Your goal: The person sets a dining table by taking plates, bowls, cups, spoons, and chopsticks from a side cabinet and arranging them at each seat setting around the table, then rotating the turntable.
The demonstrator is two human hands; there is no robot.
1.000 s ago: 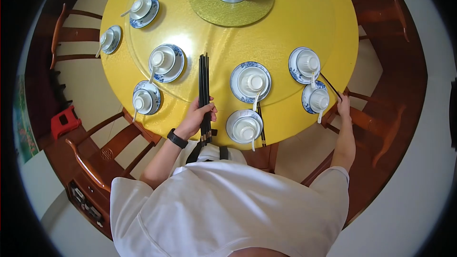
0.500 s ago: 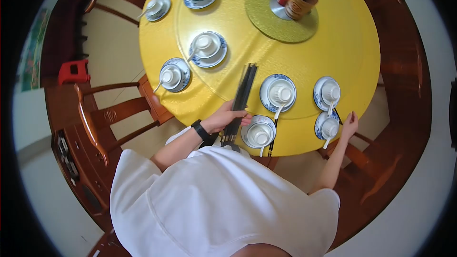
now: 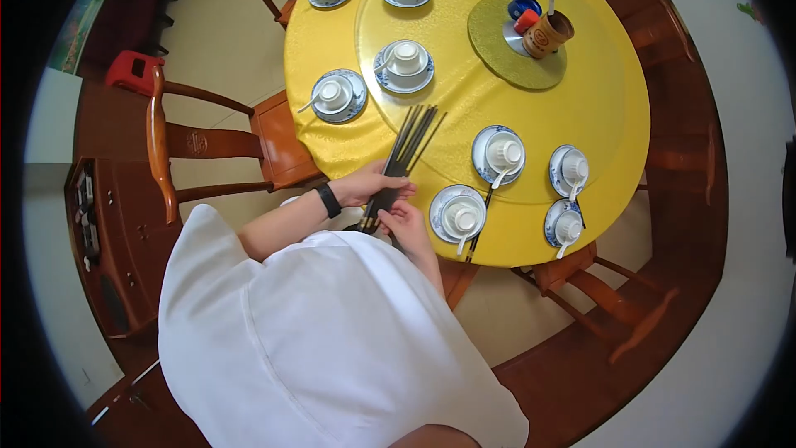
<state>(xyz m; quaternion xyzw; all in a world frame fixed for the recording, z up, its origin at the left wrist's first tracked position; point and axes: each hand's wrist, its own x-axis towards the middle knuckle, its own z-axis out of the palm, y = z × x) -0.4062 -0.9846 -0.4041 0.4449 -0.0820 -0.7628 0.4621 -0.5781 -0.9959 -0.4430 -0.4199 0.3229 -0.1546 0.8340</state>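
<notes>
My left hand (image 3: 365, 183), with a black band at the wrist, is wrapped round a bundle of black chopsticks (image 3: 408, 143). Their upper ends fan out over the table edge, and one stick slants apart to the right. My right hand (image 3: 406, 225) has its fingers closed on the lower part of the same bundle, just below the left; how many sticks it grips is hidden. Right of my hands sits a blue-and-white plate (image 3: 440, 230) carrying a white bowl (image 3: 463, 214) and spoon. A pair of chopsticks (image 3: 473, 247) lies along that plate's right side.
More place settings stand on the yellow round table (image 3: 332, 153). A green-gold mat (image 3: 494, 37) carries a brown pot (image 3: 549, 36), a red item and a blue item. Wooden chairs (image 3: 217, 146) surround the table. A red stool (image 3: 133, 72) stands at the left.
My right hand has come from the table's right edge to the chopstick bundle in my left hand. The chopsticks' tops have spread apart. The whole view has shifted and turned.
</notes>
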